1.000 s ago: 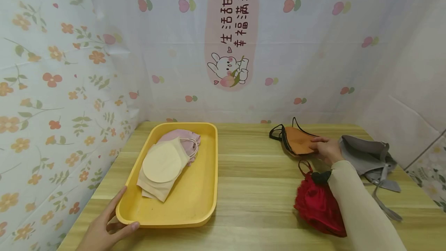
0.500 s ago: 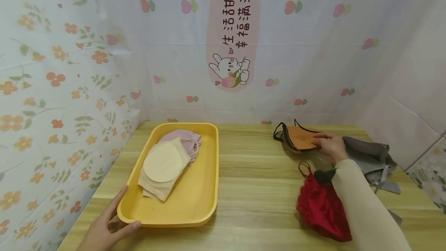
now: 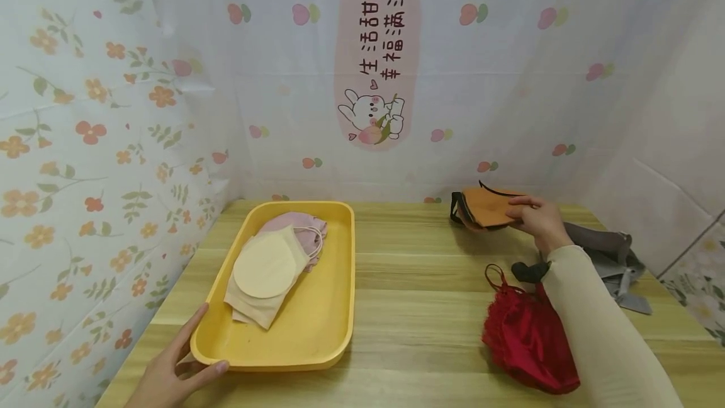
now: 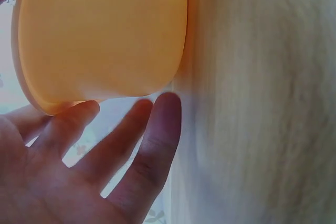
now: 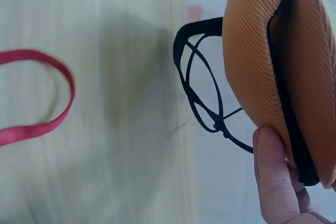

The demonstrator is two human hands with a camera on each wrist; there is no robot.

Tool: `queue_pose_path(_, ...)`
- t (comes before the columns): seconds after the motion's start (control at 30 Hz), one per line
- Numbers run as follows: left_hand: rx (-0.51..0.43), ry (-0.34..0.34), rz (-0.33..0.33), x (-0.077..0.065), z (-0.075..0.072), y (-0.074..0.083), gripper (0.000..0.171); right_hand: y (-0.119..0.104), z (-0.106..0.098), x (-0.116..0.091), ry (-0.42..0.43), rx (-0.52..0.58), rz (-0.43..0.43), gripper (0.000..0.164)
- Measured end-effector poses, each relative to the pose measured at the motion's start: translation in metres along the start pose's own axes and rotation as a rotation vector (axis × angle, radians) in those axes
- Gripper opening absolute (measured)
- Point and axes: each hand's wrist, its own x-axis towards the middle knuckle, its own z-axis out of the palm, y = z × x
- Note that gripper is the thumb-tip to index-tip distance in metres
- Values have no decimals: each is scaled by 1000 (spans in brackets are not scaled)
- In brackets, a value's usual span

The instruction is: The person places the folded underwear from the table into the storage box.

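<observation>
Two bare hands at a wood-grained worktop (image 3: 410,320). At the near-left corner of a smooth, round-cornered yellow tray (image 3: 308,339), the left hand (image 3: 172,373) with fingers spread, thumb against the near rim. Toward the worktop's right edge, a shiny red cloth (image 3: 532,345) with lacy border and thin loop, partly under a pale sleeve (image 3: 600,326). Inside the tray, nearer its left side, a round-panelled cream cloth (image 3: 263,269) with pale loops, over a ruffled mauve cloth (image 3: 291,221). Near the far-right corner, a limp grey cloth (image 3: 614,257). Just above the worktop by its far edge, a ribbed, black-trimmed orange-brown cloth (image 3: 487,208), pinched between thumb and fingers of the outstretched right hand (image 3: 540,224). Beyond, a white curtain (image 3: 498,93) with sideways rabbit print (image 3: 370,112) and dark red 生活甜甜, 幸福满满.
</observation>
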Motion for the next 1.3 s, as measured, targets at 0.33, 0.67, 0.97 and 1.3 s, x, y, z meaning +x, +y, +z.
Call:
queue_pose_path(0.33,-119,-35,-43,-2,0,3,105,-25,10,-3,-16,15,-64,44)
queue_pose_path(0.67,-99,-16,-33,-3,0,4,105,-49,18,-8,-103,4,-113,47)
queue_pose_path(0.97,-119,-18,-19,-4,0,2,105,-60,27,-9,-171,46,-132,46)
queue_pose_path(1.3,-110,-18,-4,-4,0,4,104,-68,36,-15,-285,46,-197,45)
